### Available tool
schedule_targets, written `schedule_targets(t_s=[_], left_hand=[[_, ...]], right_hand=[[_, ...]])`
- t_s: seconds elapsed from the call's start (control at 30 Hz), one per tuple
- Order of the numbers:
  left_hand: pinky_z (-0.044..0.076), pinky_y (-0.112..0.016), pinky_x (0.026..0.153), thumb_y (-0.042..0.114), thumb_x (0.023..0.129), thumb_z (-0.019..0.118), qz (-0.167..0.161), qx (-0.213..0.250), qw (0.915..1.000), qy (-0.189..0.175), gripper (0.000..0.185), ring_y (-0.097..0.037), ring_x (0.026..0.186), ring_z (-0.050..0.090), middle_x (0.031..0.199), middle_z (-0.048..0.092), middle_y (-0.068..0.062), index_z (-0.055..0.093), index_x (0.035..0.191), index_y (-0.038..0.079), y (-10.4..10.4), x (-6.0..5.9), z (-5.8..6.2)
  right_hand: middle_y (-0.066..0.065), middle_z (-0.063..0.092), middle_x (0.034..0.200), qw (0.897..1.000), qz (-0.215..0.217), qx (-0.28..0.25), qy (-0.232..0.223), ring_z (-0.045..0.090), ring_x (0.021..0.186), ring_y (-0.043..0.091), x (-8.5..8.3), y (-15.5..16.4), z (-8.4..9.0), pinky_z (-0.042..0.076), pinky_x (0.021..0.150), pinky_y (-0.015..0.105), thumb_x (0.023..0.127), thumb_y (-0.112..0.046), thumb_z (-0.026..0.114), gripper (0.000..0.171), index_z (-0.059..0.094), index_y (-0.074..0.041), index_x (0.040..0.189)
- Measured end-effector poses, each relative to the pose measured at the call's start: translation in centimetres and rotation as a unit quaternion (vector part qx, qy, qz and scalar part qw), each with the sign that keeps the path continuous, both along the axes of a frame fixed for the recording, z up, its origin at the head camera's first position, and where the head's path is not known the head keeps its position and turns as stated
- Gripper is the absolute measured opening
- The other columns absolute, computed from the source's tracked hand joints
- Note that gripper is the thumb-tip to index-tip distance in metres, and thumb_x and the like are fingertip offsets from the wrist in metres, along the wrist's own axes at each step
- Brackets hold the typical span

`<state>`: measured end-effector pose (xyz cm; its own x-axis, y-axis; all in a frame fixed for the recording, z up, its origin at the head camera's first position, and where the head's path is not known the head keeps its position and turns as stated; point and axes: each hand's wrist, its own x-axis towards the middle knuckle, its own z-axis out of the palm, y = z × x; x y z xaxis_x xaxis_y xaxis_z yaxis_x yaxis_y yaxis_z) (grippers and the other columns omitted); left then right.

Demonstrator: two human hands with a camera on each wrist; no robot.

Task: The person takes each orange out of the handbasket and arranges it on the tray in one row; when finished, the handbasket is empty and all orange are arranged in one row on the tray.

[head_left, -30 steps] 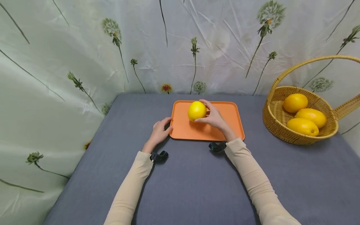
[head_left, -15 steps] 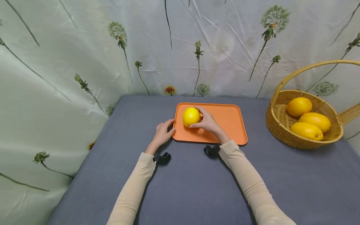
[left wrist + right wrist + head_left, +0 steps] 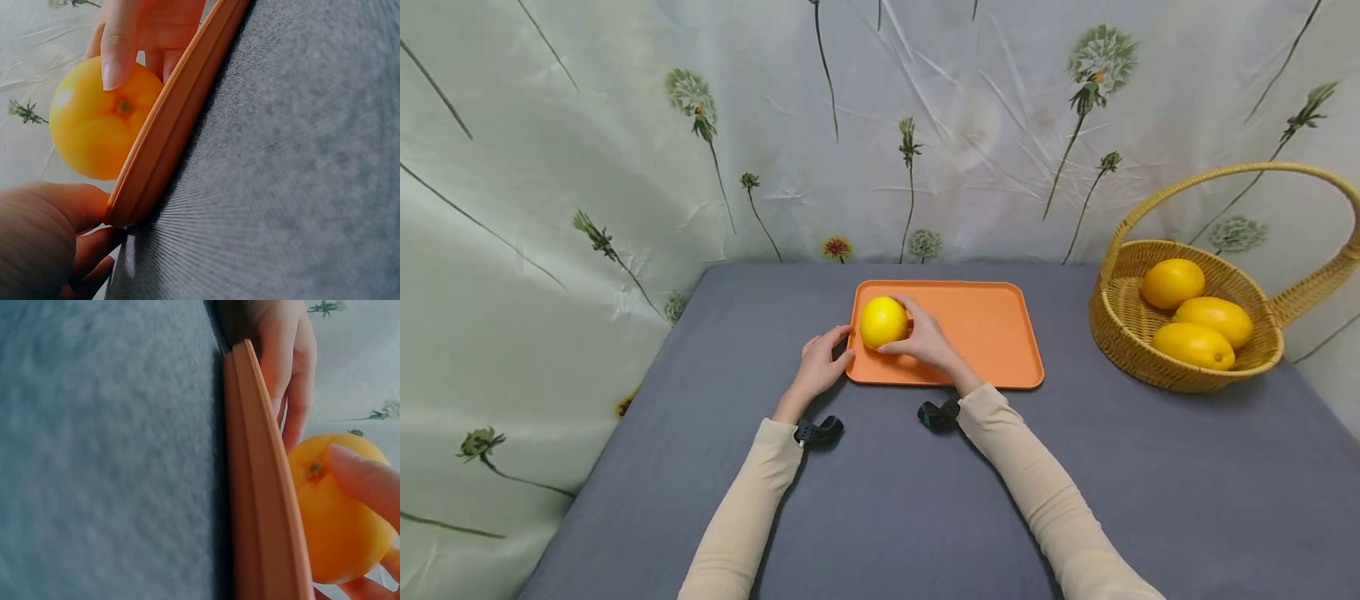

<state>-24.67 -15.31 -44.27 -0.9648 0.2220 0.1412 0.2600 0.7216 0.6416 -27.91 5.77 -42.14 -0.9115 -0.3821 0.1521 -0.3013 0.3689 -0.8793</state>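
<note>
My right hand [image 3: 925, 341] holds a round yellow orange [image 3: 883, 323] between thumb and fingers, at the left end of a shallow orange tray [image 3: 985, 333]. Seen from the left wrist, the stem mark of the orange [image 3: 100, 125] faces the camera. The tray's rim [image 3: 265, 487] hides its underside in both wrist views, so I cannot tell whether it touches the tray floor. At the tray's left edge rests my left hand [image 3: 822, 364], fingers fairly straight and thumb [image 3: 81, 203] against the rim near the front corner.
A wicker basket [image 3: 1120, 350] with a tall handle stands at the right, holding several yellow-orange fruits [image 3: 1195, 346]. Grey cloth [image 3: 887, 500] covers the table. A dandelion-print curtain [image 3: 985, 183] hangs behind and along the left side.
My right hand has carried the orange leftward and lower over the tray, from near its middle to its left end. My left hand stays by the left edge. The head view has shifted slightly.
</note>
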Motion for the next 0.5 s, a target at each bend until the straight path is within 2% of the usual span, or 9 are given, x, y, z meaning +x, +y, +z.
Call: schedule_targets(t_s=[0.23, 0.5], left_hand=[[0.018, -0.052, 0.113, 0.020, 0.094, 0.054, -0.005, 0.004, 1.0000, -0.007, 0.048, -0.031, 0.132, 0.046, 0.140, 0.051, -0.016, 0.045, 0.137, 0.003, 0.0, 0.1, -0.1], [0.019, -0.052, 0.114, 0.020, 0.094, 0.054, -0.004, -0.002, 1.0000, -0.005, 0.050, -0.031, 0.132, 0.045, 0.140, 0.050, -0.017, 0.043, 0.139, 0.003, -0.3, 0.0, 0.1]], right_hand=[[0.010, 0.041, 0.145, 1.000, 0.018, -0.001, 0.010, 0.049, 0.123, 0.031, 0.1, -0.6, -0.2, 0.043, 0.103, 0.047, 0.073, -0.017, 0.080, 0.088, 0.031, -0.009, 0.146], [0.013, 0.040, 0.143, 1.000, 0.009, 0.009, 0.016, 0.045, 0.122, 0.031, -0.3, -1.6, -0.1, 0.042, 0.102, 0.048, 0.076, -0.018, 0.078, 0.086, 0.030, -0.011, 0.146]])
